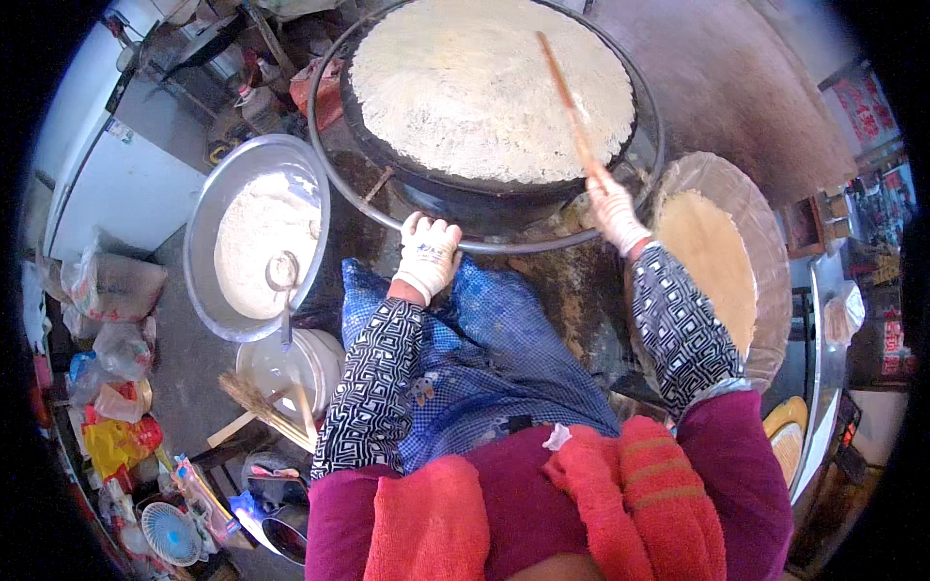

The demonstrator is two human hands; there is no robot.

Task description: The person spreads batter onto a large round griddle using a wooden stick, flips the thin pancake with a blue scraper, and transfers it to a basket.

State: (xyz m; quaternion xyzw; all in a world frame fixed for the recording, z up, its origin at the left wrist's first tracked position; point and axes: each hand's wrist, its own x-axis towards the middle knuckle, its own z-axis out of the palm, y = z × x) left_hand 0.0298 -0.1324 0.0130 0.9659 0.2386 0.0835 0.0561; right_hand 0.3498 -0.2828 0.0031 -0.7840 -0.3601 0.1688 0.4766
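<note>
A wide round griddle [441,176] stands before me, its top covered by a thin layer of pale batter [475,87]. My right hand [613,208], in a white glove, is closed round the near end of a long wooden spreader [564,92]. The spreader slants up and left over the right side of the batter; whether it touches the surface I cannot tell. My left hand [430,254], also gloved, curls its fingers over the metal ring rail [523,246] that circles the griddle, at the near side.
A metal basin [201,247] of pale batter with a ladle [282,276] stands at the left. Below it, a white bucket [325,353] holds a brush [262,407]. A round stack of flat pancakes [712,257] lies on plastic sheeting at the right. Bags [121,349] crowd the far left.
</note>
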